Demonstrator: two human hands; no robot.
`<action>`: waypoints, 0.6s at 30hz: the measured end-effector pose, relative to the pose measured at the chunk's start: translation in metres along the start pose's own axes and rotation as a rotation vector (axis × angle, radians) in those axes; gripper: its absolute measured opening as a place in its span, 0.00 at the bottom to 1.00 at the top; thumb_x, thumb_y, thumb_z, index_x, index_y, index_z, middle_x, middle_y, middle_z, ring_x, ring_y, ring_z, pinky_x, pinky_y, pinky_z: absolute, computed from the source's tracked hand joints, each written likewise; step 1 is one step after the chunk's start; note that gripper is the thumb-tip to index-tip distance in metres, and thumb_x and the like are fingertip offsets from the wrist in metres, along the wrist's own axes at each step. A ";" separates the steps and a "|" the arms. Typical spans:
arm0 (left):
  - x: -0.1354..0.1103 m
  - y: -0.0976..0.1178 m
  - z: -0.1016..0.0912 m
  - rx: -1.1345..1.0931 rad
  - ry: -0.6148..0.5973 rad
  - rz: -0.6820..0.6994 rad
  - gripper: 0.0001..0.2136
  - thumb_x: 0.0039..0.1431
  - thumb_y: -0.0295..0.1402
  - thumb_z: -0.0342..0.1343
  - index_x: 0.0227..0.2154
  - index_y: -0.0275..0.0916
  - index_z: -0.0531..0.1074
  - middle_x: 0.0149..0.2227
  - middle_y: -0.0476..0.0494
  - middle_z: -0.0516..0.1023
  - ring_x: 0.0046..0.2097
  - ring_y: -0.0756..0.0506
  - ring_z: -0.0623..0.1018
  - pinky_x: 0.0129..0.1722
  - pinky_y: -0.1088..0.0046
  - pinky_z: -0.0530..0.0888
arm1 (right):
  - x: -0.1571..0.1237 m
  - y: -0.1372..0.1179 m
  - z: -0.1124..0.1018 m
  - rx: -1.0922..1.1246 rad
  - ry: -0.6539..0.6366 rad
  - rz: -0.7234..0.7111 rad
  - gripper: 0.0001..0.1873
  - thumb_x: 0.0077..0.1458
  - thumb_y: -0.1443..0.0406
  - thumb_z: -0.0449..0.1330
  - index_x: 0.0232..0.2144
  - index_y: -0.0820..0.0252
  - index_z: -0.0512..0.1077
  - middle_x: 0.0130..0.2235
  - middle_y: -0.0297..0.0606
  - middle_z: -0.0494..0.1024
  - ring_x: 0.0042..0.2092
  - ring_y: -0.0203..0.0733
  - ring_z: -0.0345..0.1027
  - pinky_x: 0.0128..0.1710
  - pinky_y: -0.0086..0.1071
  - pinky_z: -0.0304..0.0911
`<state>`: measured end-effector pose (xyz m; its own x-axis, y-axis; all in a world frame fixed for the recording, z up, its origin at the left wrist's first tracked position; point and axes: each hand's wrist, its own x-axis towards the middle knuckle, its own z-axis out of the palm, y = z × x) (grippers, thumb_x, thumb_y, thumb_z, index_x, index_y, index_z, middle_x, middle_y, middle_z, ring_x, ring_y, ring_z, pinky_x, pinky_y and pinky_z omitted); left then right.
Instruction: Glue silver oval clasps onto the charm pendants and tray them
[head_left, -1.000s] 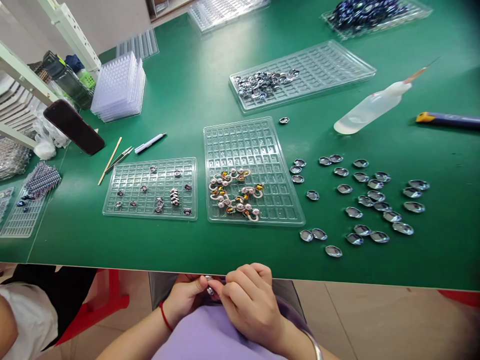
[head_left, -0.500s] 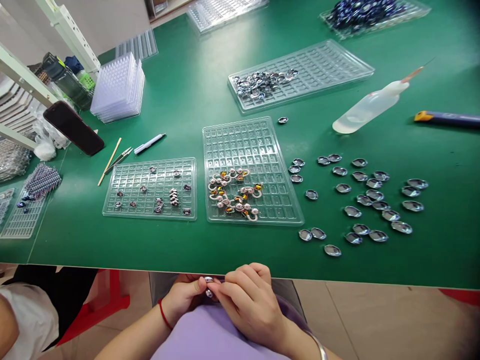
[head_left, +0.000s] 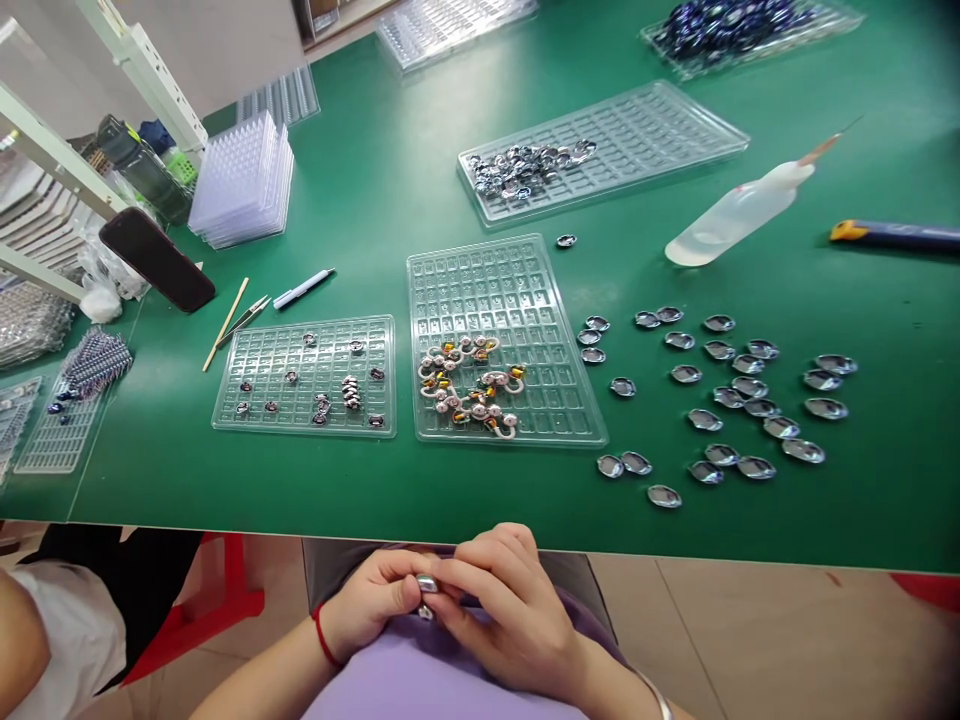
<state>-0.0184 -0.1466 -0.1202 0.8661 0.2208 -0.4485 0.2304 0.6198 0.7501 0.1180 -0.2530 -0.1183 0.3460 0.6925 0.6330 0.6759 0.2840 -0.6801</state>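
Note:
My left hand (head_left: pixel 371 600) and my right hand (head_left: pixel 504 608) meet in my lap, just below the front edge of the green table (head_left: pixel 375 200). Together they pinch a small shiny silver oval piece (head_left: pixel 427 585) between the fingertips. A red cord circles my left wrist and a silver bangle my right. Straight ahead on the table lies a clear grid tray (head_left: pixel 504 340) with a heap of pink-and-amber ring pieces (head_left: pixel 469 388). Several loose silver oval pieces (head_left: pixel 724 400) are scattered to its right.
A second grid tray (head_left: pixel 306 376) with a few small dark parts lies left of centre. A glue bottle (head_left: pixel 742 210), a blue-yellow knife (head_left: pixel 896 236), a pen, tweezers, a stick, a phone (head_left: pixel 157 260), stacked trays (head_left: pixel 241 180) and another person's sleeve (head_left: pixel 52 630) are around.
Both hands have dropped slightly lower in my lap and turned the silver piece between the fingertips. Things on the table stay where they were.

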 end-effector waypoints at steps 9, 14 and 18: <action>0.001 -0.001 0.000 0.015 -0.036 0.005 0.22 0.49 0.54 0.62 0.30 0.36 0.82 0.30 0.43 0.75 0.35 0.47 0.71 0.40 0.72 0.66 | -0.001 0.001 0.001 0.051 -0.003 -0.031 0.04 0.60 0.73 0.56 0.36 0.67 0.71 0.30 0.37 0.70 0.31 0.36 0.60 0.32 0.36 0.53; 0.000 -0.004 -0.001 0.021 -0.011 -0.017 0.23 0.49 0.54 0.62 0.31 0.36 0.82 0.30 0.43 0.76 0.34 0.48 0.71 0.38 0.73 0.66 | -0.001 0.001 0.002 0.052 0.000 -0.033 0.05 0.57 0.75 0.56 0.36 0.68 0.71 0.29 0.38 0.71 0.31 0.37 0.60 0.32 0.36 0.52; -0.001 -0.004 0.000 0.055 0.059 -0.025 0.22 0.46 0.52 0.65 0.33 0.36 0.82 0.28 0.44 0.76 0.30 0.49 0.71 0.34 0.74 0.67 | -0.004 0.001 0.002 0.043 -0.005 -0.027 0.05 0.57 0.75 0.56 0.36 0.67 0.71 0.29 0.38 0.71 0.31 0.37 0.60 0.31 0.36 0.52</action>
<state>-0.0203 -0.1487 -0.1226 0.8325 0.2504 -0.4943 0.2772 0.5842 0.7628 0.1165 -0.2539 -0.1221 0.3248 0.6877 0.6493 0.6559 0.3308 -0.6785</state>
